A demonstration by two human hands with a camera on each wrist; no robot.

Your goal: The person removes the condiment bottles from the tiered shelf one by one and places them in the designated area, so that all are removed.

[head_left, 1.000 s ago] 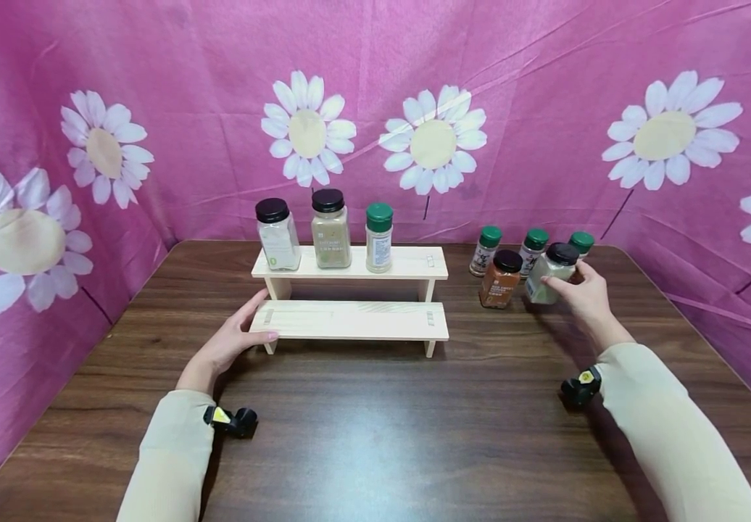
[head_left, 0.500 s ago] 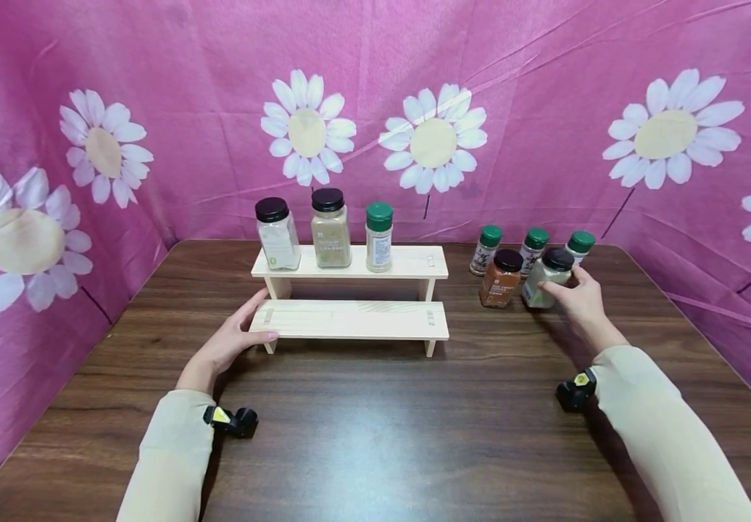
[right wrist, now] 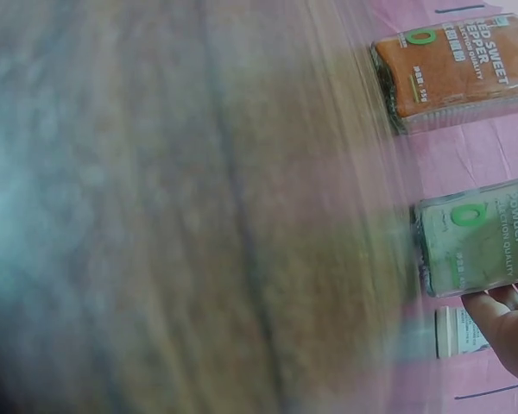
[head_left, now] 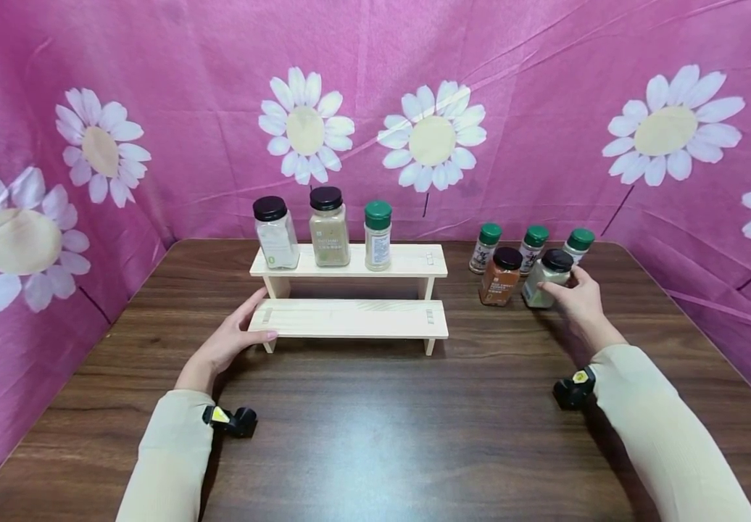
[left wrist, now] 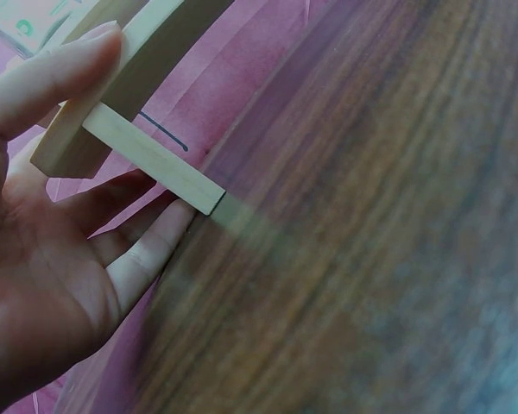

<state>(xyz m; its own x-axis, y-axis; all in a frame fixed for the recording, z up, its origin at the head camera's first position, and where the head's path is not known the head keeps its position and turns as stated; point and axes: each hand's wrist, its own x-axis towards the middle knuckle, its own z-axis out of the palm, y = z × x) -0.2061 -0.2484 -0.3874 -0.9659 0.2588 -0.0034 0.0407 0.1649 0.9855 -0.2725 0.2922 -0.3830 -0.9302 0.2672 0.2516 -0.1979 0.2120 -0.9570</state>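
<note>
A two-tier wooden rack [head_left: 349, 319] stands mid-table. Its top shelf carries two black-lidded jars [head_left: 275, 233] and a green-lidded one [head_left: 378, 236]. My left hand [head_left: 240, 332] holds the left end of the lower shelf, thumb on top and fingers at the end and underside; the left wrist view shows the hand [left wrist: 60, 233] round the rack's pale board [left wrist: 147, 65]. At the right, my right hand [head_left: 574, 296] grips a black-lidded jar of pale green powder [head_left: 544, 283]. That jar [right wrist: 475, 237] stands beside an orange spice jar [head_left: 499, 278], with my fingertips [right wrist: 505, 332] on its side.
Three small green-lidded jars [head_left: 532, 246] stand in a row behind the two at the right. The dark wooden table [head_left: 375, 428] is walled by pink flowered cloth [head_left: 545, 109] on three sides. The lower shelf is bare.
My right hand has shifted the pale green jar slightly left and down, close beside the orange jar. The left hand and the rack have stayed put.
</note>
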